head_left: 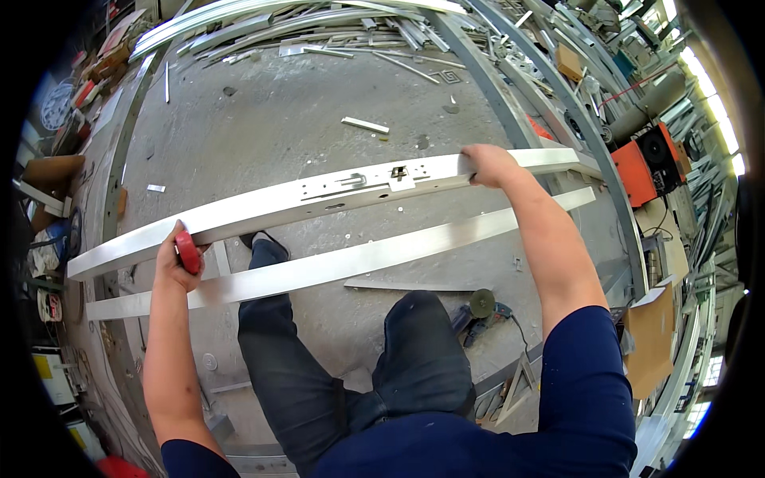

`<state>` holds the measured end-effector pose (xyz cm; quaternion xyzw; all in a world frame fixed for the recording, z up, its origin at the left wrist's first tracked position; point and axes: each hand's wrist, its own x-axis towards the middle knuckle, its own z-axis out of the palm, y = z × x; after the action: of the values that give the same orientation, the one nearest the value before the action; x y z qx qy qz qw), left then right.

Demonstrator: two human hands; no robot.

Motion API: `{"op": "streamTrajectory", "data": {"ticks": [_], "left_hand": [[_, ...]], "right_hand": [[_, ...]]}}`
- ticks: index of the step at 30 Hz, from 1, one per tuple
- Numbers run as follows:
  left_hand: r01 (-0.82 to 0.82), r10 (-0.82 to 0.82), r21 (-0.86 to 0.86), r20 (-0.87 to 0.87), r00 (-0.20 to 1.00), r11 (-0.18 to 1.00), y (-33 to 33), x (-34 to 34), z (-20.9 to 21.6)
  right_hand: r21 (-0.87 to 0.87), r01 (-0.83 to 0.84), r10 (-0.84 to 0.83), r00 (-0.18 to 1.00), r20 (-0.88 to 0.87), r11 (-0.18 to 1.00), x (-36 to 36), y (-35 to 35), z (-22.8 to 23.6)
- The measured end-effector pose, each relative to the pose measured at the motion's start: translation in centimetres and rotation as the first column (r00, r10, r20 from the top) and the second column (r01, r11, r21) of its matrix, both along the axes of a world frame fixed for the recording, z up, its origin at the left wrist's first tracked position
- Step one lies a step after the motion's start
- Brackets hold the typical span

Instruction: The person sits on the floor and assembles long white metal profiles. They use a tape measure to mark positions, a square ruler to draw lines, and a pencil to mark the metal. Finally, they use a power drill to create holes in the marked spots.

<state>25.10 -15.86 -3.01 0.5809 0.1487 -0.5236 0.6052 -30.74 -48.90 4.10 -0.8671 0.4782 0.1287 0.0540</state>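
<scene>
A long silvery metal profile (263, 209) with a lock plate and cut-outs near its middle slants across in front of me. My right hand (488, 166) is closed around it toward its right end. Near its left end, my left hand (177, 259) is closed on a rounded red tape measure (187, 252), the fingers also against the profile. Nearer to me, a second plain metal bar (343, 267) lies roughly alongside, apart from the first. Both bars reach toward the steel rails at the sides.
Steel rails (119, 171) run along both sides. An angle grinder (482, 315) lies by my right knee, near a thin metal strip (406, 285). Scrap lengths (319, 32) pile up at the back. An orange-and-black machine (649, 163) and a cardboard box (649, 338) stand to the right.
</scene>
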Motion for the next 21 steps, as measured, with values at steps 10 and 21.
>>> {"op": "streamTrajectory", "data": {"ticks": [10, 21], "left_hand": [[-0.022, 0.023, 0.028, -0.039, 0.999, 0.999, 0.2, 0.4, -1.1], [0.009, -0.01, 0.086, 0.018, 1.0, 0.996, -0.1, -0.8, 0.3]], "right_hand": [[0.063, 0.015, -0.015, 1.0, -0.011, 0.998, 0.9, -0.2, -2.2], [0.036, 0.015, -0.018, 0.997, 0.07, 0.999, -0.1, 0.9, -2.9]]}}
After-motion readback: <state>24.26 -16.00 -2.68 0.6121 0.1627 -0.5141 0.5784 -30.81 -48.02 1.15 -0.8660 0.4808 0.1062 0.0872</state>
